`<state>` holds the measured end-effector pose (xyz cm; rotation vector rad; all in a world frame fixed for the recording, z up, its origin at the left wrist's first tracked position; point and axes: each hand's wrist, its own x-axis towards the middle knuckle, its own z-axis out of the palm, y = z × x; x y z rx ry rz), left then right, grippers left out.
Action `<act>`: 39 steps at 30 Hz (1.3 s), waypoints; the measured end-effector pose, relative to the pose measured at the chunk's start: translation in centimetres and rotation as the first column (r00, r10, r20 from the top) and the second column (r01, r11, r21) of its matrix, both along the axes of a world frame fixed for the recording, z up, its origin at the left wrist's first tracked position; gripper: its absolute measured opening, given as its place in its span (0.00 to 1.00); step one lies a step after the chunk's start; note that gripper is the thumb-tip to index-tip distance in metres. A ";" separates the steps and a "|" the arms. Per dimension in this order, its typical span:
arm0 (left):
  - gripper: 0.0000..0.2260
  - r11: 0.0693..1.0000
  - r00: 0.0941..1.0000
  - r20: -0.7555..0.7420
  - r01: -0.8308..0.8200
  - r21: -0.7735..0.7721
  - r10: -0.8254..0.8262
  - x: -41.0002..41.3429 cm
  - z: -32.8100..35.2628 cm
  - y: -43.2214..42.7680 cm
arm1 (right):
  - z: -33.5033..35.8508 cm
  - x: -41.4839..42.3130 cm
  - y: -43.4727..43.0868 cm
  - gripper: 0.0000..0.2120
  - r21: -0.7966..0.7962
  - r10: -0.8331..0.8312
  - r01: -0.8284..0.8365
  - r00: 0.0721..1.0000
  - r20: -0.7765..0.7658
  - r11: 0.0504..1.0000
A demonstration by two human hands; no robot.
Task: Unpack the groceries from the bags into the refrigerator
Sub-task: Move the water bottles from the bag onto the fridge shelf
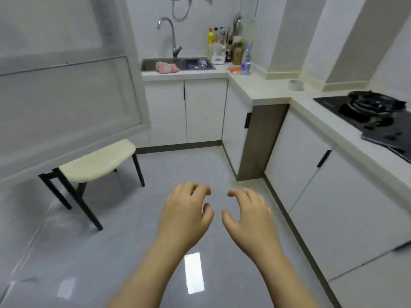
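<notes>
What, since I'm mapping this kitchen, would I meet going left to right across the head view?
Stool → pink cloth → yellow bottle → clear water bottle → grey roll → gas stove

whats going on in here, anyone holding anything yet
A person stands in a small kitchen with both hands out in front, over the grey floor. The left hand and the right hand hold nothing, and their fingers are loosely curled. No grocery bags or refrigerator are in view, so the unpacking has not visibly begun. A cream stool stands to the left, a pink cloth lies at the sink, and a gas stove sits on the counter to the right.
</notes>
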<state>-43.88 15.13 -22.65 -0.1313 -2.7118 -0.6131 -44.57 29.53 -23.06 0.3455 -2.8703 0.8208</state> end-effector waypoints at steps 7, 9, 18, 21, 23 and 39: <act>0.10 0.939 0.939 0.023 0.343 0.035 -0.344 -3.8 -0.8 15.4 | 0.2 1.0 14.8 0.19 0.046 -0.337 0.335 0.940 0.046 0.941; 0.10 0.892 0.890 0.053 0.453 0.006 -0.452 -4.8 -0.9 18.9 | 0.3 1.5 18.0 0.19 0.032 -0.421 0.420 0.904 0.076 0.907; 0.11 0.715 0.715 -0.007 0.699 -0.010 -0.699 -9.6 -1.0 32.7 | 0.0 0.9 29.3 0.18 0.005 -0.696 0.698 0.713 0.079 0.716; 0.12 0.644 0.644 -0.043 0.765 -0.007 -0.764 -12.2 -0.6 37.5 | 0.3 -0.6 33.1 0.18 -0.011 -0.768 0.769 0.638 0.057 0.639; 0.13 0.596 0.594 -0.060 0.803 -0.003 -0.802 -14.2 -0.2 40.5 | 0.6 -1.9 35.5 0.17 -0.029 -0.805 0.806 0.592 0.045 0.591; 0.13 0.209 0.202 -0.130 0.977 -0.039 -0.971 -21.6 3.0 62.9 | 2.6 -7.2 51.7 0.14 -0.105 -0.980 0.978 0.173 -0.099 0.183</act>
